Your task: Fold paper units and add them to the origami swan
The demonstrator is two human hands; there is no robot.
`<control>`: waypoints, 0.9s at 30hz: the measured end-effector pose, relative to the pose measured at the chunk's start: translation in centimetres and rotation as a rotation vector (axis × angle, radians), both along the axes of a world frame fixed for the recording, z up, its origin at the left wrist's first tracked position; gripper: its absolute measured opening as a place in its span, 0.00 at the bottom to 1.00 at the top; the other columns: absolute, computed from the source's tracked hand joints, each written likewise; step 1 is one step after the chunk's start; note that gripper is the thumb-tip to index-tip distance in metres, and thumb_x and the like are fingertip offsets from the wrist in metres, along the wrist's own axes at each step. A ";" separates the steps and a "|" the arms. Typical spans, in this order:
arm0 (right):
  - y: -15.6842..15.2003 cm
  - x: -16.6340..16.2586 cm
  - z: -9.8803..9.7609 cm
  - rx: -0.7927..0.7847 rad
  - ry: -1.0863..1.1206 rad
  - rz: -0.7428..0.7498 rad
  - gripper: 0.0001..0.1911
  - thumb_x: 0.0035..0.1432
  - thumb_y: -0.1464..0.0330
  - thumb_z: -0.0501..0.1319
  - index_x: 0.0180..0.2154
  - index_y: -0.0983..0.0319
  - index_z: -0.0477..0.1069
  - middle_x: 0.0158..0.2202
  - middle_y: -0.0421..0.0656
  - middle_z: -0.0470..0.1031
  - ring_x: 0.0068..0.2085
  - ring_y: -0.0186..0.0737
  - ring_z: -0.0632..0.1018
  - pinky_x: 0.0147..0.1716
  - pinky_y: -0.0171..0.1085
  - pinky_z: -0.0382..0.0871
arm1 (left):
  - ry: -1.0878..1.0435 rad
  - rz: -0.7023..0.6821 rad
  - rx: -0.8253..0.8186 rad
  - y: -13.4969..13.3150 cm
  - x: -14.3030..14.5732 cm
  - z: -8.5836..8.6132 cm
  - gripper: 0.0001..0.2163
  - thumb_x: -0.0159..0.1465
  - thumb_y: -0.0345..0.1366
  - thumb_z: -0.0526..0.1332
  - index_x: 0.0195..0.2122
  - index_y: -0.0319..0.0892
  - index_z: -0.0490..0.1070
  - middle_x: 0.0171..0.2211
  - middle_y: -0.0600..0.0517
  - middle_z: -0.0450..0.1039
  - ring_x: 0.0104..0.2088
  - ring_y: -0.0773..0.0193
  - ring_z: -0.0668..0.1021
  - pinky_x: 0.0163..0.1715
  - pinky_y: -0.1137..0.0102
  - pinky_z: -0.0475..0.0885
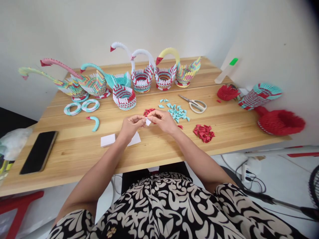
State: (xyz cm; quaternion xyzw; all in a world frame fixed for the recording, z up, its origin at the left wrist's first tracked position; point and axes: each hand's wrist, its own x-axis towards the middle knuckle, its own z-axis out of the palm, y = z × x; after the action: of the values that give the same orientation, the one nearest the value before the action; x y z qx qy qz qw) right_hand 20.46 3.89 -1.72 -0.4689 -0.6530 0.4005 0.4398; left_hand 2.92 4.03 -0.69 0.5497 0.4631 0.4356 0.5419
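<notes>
Both my hands meet over the middle of the wooden table point(74, 149). My left hand point(131, 126) and my right hand point(163, 120) pinch a small white paper piece point(148, 122) between their fingertips. Under my left wrist lie white paper slips point(108, 140). Just behind my fingers sits a small heap of red folded pieces point(149, 111). Turquoise folded pieces point(178, 112) are scattered to the right of it, and another red heap point(203, 132) lies nearer my right forearm.
Several paper swans point(142, 74) and a round paper basket point(124, 97) stand along the back. Scissors point(195, 104) lie right of centre, paper rings point(81, 107) at left, a black phone point(39, 151) near the left edge, and red paper models point(280, 121) at far right.
</notes>
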 end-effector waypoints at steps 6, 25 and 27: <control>-0.1 0.0 0.0 0.032 -0.043 0.004 0.11 0.57 0.62 0.60 0.33 0.63 0.75 0.29 0.40 0.73 0.29 0.33 0.69 0.31 0.33 0.61 | 0.029 -0.026 0.044 -0.1 -0.1 0.0 0.13 0.51 0.44 0.69 0.30 0.39 0.76 0.23 0.52 0.76 0.25 0.66 0.75 0.32 0.70 0.71; -0.1 -0.1 0.0 -0.013 0.064 0.004 0.13 0.58 0.59 0.60 0.37 0.62 0.74 0.33 0.42 0.76 0.32 0.35 0.73 0.33 0.34 0.66 | 0.065 0.003 0.171 0.4 -0.6 -0.5 0.10 0.54 0.42 0.66 0.26 0.39 0.76 0.23 0.52 0.74 0.26 0.67 0.73 0.30 0.72 0.68; -0.1 -0.1 0.2 -0.074 0.147 0.009 0.17 0.59 0.55 0.58 0.39 0.62 0.73 0.34 0.42 0.76 0.32 0.35 0.74 0.31 0.34 0.67 | 0.035 0.072 0.176 0.5 -0.5 -0.5 0.10 0.53 0.42 0.66 0.25 0.39 0.75 0.22 0.52 0.74 0.26 0.67 0.73 0.30 0.72 0.68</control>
State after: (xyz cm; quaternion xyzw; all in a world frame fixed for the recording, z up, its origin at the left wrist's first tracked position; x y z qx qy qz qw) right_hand 20.40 3.81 -1.57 -0.4512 -0.6059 0.4598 0.4668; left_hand 2.41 4.54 -1.20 0.5855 0.4518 0.4842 0.4675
